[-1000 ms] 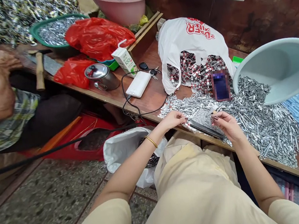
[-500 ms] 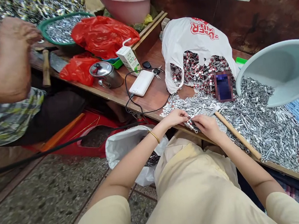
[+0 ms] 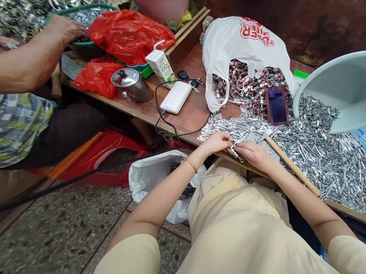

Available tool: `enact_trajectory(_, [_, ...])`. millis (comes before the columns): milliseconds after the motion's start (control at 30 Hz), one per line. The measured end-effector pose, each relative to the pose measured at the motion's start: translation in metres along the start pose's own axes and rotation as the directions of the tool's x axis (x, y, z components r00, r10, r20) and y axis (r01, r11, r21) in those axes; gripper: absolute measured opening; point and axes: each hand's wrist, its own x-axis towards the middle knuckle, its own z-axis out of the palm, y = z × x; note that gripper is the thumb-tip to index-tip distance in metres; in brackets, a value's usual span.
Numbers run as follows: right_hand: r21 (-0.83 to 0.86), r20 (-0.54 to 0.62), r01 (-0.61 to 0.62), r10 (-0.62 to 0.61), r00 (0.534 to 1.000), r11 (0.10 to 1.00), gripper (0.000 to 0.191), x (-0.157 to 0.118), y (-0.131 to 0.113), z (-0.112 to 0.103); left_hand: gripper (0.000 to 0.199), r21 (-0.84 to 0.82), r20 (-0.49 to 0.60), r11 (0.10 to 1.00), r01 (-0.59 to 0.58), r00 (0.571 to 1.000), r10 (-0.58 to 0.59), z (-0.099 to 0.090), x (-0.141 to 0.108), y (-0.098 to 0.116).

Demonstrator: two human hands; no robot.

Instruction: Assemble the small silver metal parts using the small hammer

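At the table's front edge, my left hand (image 3: 220,142) and my right hand (image 3: 252,152) almost meet, fingers pinched. Between and just below them lies a small metal key-ring-like part (image 3: 236,153) with a ring at its end. What each fingertip grips is too small to make out. A pile of small silvery metal pieces (image 3: 329,161) spreads behind and to the right. Beside my right hand, a wooden-handled tool (image 3: 292,165) rests on the pile. Behind, a white plastic bag (image 3: 238,39) lies open with red and silver parts (image 3: 245,80) showing.
Left of my hands are a white power bank (image 3: 176,97) with a black cable, keys, a drink carton (image 3: 161,67) and a metal mug (image 3: 132,86). A grey-blue basin (image 3: 351,89) tilts at right. Below hangs a white sack (image 3: 148,175). A person's arm (image 3: 25,66) works at left.
The other person's near hand has moved right, to the green basin. My hands have barely moved, and the whole view has shifted slightly.
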Motion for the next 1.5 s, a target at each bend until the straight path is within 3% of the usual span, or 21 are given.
enact_trajectory(267, [0.007, 0.104, 0.001, -0.002, 0.995, 1.0, 0.04, -0.002, -0.005, -0.01, 0.01, 0.05, -0.007, 0.998, -0.029, 1.0, 0.03, 0.0, 0.001, -0.002])
enact_trajectory(533, [-0.019, 0.067, -0.085, 0.086, 0.994, 0.996, 0.037, 0.001, -0.012, -0.001, 0.013, 0.084, 0.011, 0.995, -0.051, 0.999, 0.05, 0.0, -0.002, 0.0])
enact_trajectory(667, [-0.089, 0.022, -0.148, 0.151, 0.988, 0.985, 0.033, -0.011, -0.022, -0.018, 0.012, 0.109, -0.061, 0.993, -0.039, 0.997, 0.046, 0.003, -0.005, 0.001])
enact_trajectory(733, [-0.202, -0.07, -0.305, 0.297, 0.952, 0.931, 0.03, -0.031, -0.025, -0.039, 0.012, 0.11, -0.076, 0.994, -0.028, 0.996, 0.036, 0.006, -0.008, 0.003])
enact_trajectory(800, [-0.341, -0.163, -0.534, 0.511, 0.844, 0.773, 0.034, -0.057, -0.024, -0.061, 0.012, 0.149, -0.105, 0.989, -0.023, 0.994, 0.039, 0.008, -0.012, 0.005])
enact_trajectory(900, [-0.436, -0.024, -0.638, 0.701, 0.713, 0.635, 0.032, -0.09, -0.018, -0.084, 0.014, 0.277, -0.136, 0.961, -0.017, 0.989, 0.057, 0.011, -0.016, 0.013])
enact_trajectory(967, [-0.41, 0.029, -0.642, 0.713, 0.7, 0.647, 0.03, -0.099, -0.016, -0.091, 0.015, 0.356, -0.126, 0.934, -0.01, 0.99, 0.059, 0.011, -0.018, 0.02])
enact_trajectory(1133, [-0.305, 0.004, -0.621, 0.653, 0.758, 0.722, 0.042, -0.08, -0.036, -0.105, 0.014, 0.513, -0.108, 0.858, 0.027, 0.994, 0.034, 0.01, -0.018, 0.035])
enact_trajectory(1267, [-0.225, 0.187, -0.54, 0.579, 0.793, 0.811, 0.053, -0.061, -0.06, -0.11, 0.015, 0.607, -0.081, 0.794, 0.042, 0.997, 0.009, 0.007, -0.016, 0.038])
enact_trajectory(1367, [-0.283, 0.274, -0.492, 0.562, 0.781, 0.823, 0.056, -0.052, -0.069, -0.103, 0.012, 0.63, -0.027, 0.776, 0.003, 0.999, 0.018, 0.005, -0.015, 0.038])
enact_trajectory(1500, [-0.418, 0.331, -0.454, 0.598, 0.73, 0.787, 0.058, -0.044, -0.071, -0.092, 0.009, 0.565, -0.019, 0.825, -0.032, 0.999, 0.051, 0.005, -0.016, 0.034])
